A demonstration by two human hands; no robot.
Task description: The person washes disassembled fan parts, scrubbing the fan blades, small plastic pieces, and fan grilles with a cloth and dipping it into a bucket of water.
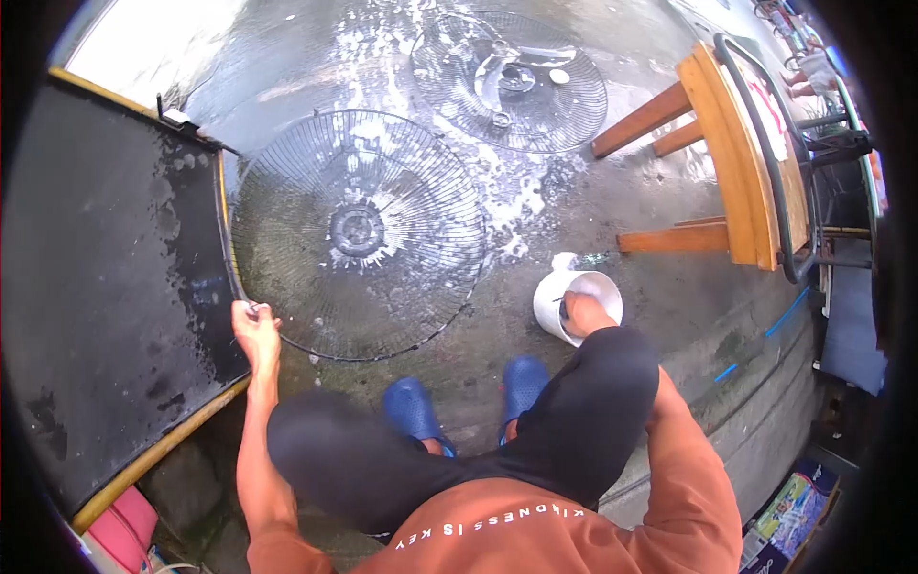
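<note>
A round wire fan grille lies wet on the concrete in front of me, with a ring-shaped hub at its middle. My left hand is closed round the dark rim at its near left edge. My right hand reaches into a white tub just right of my feet. Its fingers look curled, but their tips and whatever they hold are hidden inside. White suds cling to the tub's far side. Farther off lies a second fan grille, with fan parts and a small white piece resting on it.
A dark panel with a yellow frame borders the left side. Wooden furniture with legs stands at right, a black metal frame against it. Foamy water streaks the floor. Blue clogs are on my feet. Someone's foot shows at upper right.
</note>
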